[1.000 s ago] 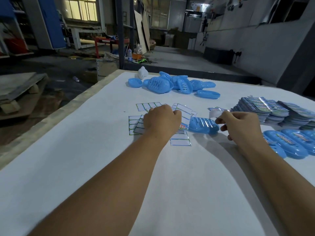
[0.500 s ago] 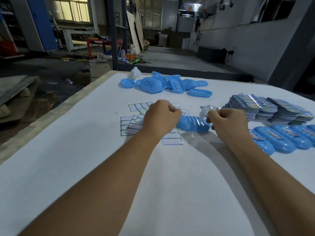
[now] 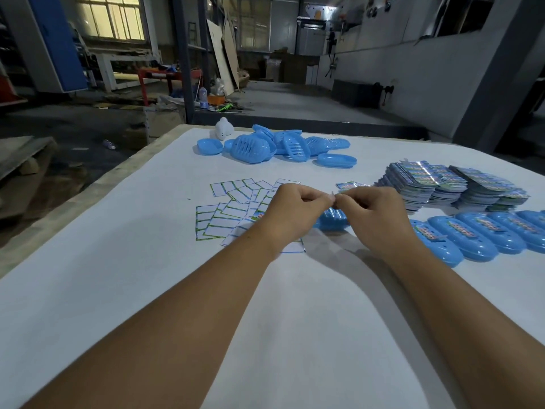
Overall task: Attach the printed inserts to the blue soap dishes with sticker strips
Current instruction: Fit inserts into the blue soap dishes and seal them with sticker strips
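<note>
My left hand (image 3: 292, 214) and my right hand (image 3: 373, 216) meet fingertip to fingertip above the table, both pinching a small pale sticker strip (image 3: 334, 199). Just below them lies a blue soap dish (image 3: 331, 221), mostly hidden by my hands. Sticker sheets (image 3: 227, 215) with green and blue borders lie scattered under and left of my left hand. Stacks of printed inserts (image 3: 421, 184) stand to the right. A row of blue soap dishes with inserts on them (image 3: 483, 234) lies at the right.
A pile of bare blue soap dishes (image 3: 265, 146) and a small white object (image 3: 223, 128) sit at the table's far side. The white table covering (image 3: 147, 276) stretches wide in front of me. The table's left edge (image 3: 88, 190) drops to a workshop floor.
My hands have come together: the right moved left and up from beside the dish, the left lifted off the sticker sheets, and both now pinch the strip.
</note>
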Demonstrator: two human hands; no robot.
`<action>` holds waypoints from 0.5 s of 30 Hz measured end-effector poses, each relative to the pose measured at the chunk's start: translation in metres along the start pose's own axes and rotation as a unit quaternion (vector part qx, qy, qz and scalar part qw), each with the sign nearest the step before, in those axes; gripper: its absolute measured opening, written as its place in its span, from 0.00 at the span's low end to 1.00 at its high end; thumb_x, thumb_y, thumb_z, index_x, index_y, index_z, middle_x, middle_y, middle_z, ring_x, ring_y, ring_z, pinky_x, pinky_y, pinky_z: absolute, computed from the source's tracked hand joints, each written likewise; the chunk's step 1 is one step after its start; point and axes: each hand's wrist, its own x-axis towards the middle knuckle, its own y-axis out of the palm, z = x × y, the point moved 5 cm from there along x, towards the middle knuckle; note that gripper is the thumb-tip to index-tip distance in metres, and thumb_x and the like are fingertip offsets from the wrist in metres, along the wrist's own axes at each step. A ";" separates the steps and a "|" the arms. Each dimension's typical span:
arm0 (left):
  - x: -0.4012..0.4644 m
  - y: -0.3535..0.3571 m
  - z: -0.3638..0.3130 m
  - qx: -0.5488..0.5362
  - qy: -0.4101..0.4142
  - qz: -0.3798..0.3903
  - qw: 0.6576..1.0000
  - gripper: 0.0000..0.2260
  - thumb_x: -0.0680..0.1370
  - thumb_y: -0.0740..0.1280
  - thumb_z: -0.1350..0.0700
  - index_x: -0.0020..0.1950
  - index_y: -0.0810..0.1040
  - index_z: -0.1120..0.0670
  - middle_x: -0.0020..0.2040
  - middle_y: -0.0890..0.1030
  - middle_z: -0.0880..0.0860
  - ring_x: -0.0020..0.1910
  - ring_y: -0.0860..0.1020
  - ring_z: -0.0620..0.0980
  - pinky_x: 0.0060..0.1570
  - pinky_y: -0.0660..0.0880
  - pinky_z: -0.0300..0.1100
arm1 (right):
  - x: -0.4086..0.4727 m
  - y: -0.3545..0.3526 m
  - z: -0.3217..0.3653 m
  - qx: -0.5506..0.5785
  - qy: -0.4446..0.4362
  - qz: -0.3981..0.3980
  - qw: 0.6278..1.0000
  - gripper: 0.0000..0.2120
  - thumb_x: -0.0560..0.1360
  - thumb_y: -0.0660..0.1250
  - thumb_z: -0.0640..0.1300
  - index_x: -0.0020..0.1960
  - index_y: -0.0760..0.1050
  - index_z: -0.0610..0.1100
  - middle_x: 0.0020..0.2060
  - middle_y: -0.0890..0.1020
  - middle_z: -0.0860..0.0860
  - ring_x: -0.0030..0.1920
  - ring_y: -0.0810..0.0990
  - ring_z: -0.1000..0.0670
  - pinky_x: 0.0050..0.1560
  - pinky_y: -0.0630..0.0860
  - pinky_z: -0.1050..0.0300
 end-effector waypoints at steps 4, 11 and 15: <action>0.005 -0.006 0.002 -0.004 0.005 -0.036 0.999 0.06 0.75 0.74 0.48 0.45 0.87 0.48 0.41 0.85 0.40 0.41 0.79 0.30 0.42 0.72 0.31 | 0.003 0.002 -0.007 0.001 0.014 0.014 1.000 0.10 0.78 0.69 0.48 0.43 0.86 0.47 0.32 0.83 0.60 0.37 0.82 0.55 0.41 0.76 0.57; 0.011 -0.003 0.003 0.001 -0.005 -0.034 0.999 0.07 0.76 0.72 0.49 0.38 0.83 0.46 0.31 0.81 0.37 0.31 0.77 0.31 0.30 0.70 0.29 | 0.011 -0.005 -0.022 0.009 0.089 0.002 0.996 0.12 0.74 0.74 0.51 0.36 0.84 0.45 0.34 0.83 0.43 0.32 0.75 0.52 0.35 0.70 0.57; 0.013 -0.007 0.006 0.023 -0.013 -0.067 0.997 0.07 0.75 0.71 0.50 0.37 0.83 0.47 0.32 0.82 0.40 0.30 0.77 0.34 0.27 0.74 0.31 | 0.014 -0.005 -0.024 0.040 0.115 -0.002 0.993 0.11 0.74 0.73 0.51 0.36 0.84 0.47 0.32 0.83 0.45 0.33 0.76 0.51 0.32 0.68 0.58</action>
